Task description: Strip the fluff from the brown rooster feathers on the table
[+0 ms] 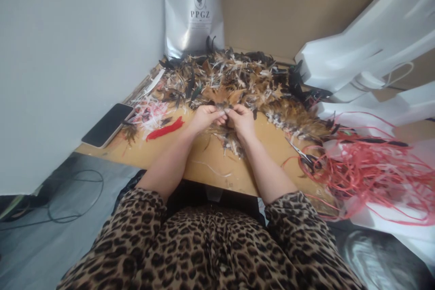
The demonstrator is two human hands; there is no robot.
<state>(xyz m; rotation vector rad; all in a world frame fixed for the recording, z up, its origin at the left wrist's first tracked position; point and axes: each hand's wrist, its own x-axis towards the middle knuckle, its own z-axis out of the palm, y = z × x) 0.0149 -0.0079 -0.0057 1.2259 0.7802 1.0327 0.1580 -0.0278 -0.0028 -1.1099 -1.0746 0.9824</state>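
Both hands meet over the middle of the wooden table (159,152), thumbs and fingertips pinched close together. My left hand (206,118) and my right hand (240,121) are closed on brown feathers (222,96), which fan out beyond the fingertips. What lies right between the thumbs is too small to make out. Behind them spreads a big heap of loose brown, black and white feathers (234,70). A small clump of feathers (231,142) rests on the table below my right hand. To the left of my left hand lies a red strip (165,129).
A phone (108,124) sits at the table's left edge, near pink and white shreds (149,112). Scissors (304,154) lie on the right beside tangled red string (377,167). Bundled feathers (299,120) are at right. A silver bag (194,13) stands behind the heap.
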